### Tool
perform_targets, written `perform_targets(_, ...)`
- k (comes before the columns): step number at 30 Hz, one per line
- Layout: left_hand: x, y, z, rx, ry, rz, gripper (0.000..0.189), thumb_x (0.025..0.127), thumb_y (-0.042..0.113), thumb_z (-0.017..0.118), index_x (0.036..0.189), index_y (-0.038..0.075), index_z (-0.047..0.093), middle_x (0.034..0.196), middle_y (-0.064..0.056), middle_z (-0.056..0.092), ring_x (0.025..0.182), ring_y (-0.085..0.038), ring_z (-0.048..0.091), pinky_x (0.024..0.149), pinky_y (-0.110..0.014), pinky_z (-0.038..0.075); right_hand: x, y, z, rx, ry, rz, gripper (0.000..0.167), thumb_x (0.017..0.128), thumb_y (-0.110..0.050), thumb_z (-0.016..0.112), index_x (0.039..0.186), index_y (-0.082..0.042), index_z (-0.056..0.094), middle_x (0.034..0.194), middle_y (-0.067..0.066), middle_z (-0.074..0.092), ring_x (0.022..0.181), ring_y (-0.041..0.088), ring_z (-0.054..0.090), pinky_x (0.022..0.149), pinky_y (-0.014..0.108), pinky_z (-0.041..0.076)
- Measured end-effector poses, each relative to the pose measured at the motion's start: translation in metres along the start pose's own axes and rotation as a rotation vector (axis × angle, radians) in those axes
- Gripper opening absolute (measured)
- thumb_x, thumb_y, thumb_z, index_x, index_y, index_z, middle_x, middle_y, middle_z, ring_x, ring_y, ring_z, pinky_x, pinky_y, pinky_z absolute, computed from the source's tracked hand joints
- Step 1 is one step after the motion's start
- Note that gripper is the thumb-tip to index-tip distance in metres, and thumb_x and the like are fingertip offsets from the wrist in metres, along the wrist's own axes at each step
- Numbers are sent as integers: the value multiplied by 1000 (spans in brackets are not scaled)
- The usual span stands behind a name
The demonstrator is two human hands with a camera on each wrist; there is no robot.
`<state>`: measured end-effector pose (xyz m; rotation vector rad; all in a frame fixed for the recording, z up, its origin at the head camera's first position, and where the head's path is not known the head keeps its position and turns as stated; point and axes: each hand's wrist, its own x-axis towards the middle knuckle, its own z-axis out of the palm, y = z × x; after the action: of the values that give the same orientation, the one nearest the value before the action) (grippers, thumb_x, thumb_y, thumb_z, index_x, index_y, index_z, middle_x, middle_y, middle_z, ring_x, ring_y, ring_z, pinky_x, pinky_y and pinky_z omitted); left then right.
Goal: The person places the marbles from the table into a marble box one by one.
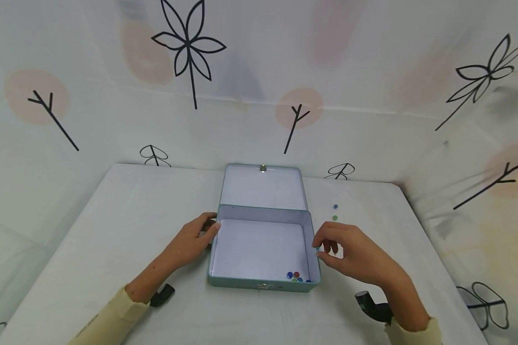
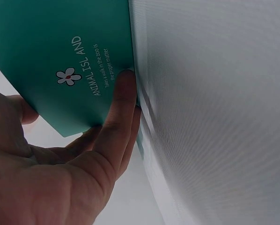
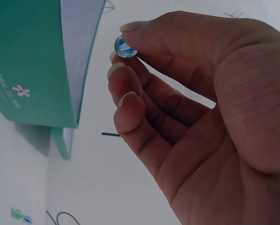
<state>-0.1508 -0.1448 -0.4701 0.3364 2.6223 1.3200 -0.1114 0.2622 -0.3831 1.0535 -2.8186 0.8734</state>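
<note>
A green metal box (image 1: pixel 237 281) with a pale inside stands on the table, its hinged lid (image 1: pixel 263 189) lying back. My left hand (image 1: pixel 192 244) holds the box's left side; in the left wrist view its fingers lie along the printed outer wall and the thumb is at the rim. Between thumb and index fingertip, my right hand (image 3: pixel 187 103) pinches a clear marble with blue swirls (image 3: pixel 124 48), close to the right rim. Several marbles, among them a blue marble (image 1: pixel 289 275) and a red marble (image 1: pixel 296 275), lie in the box's front right corner.
Behind my right hand, a blue marble (image 1: pixel 335 206) and a green marble (image 1: pixel 335 218) lie on the white-covered table (image 1: pixel 155 191). A patterned white cloth (image 1: pixel 250 134) hangs at the back and sides. Dark wrist devices sit under both forearms.
</note>
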Motion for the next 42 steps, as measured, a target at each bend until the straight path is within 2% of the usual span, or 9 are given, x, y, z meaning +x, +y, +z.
perform_targets(8,0,0,0,-1,0,-7,65,112,51,48,158,5,44,144,-14,63,125,-29,65,96,-43,60,4,-10,4,19,-109,42,29,89,-6,85,102,-27,69,90,-19,59,80,13,61,69,21,54)
perform_targets(12,-1,0,0,-8,0,-8,65,112,51,48,158,5,44,144,-14,63,125,-29,65,95,-41,61,4,-7,4,30,-108,32,32,88,-7,86,102,-29,68,91,-19,59,80,12,61,69,23,55)
perform_targets(19,-1,0,0,-18,-1,-2,65,112,50,49,158,5,44,145,-15,62,125,-30,65,92,-40,61,3,10,0,-20,64,-12,31,85,0,84,101,-22,70,92,-15,65,78,7,60,67,24,54)
perform_targets(25,0,0,0,-8,0,-7,64,112,50,48,158,6,44,145,-14,63,126,-30,65,95,-41,61,4,33,-3,-101,205,65,30,87,3,82,103,-20,71,93,-14,65,78,5,58,67,25,54)
perform_targets(29,0,0,0,-10,-4,-13,62,112,49,48,158,7,44,145,-14,63,126,-29,65,95,-41,61,4,50,-1,-140,283,120,28,87,6,81,105,-13,73,99,-4,70,78,8,59,66,27,55)
perform_targets(36,0,-1,1,-18,-6,-14,63,112,49,48,158,6,44,145,-14,63,125,-28,65,92,-38,61,4,77,9,-162,349,225,28,87,6,80,112,-6,74,110,8,70,77,14,63,67,31,55)
perform_targets(42,-1,-1,1,-24,-9,-14,65,112,51,48,158,7,44,144,-13,63,125,-28,65,91,-36,61,2,98,18,-144,344,322,31,89,5,78,119,0,73,114,15,68,76,19,62,59,26,51)
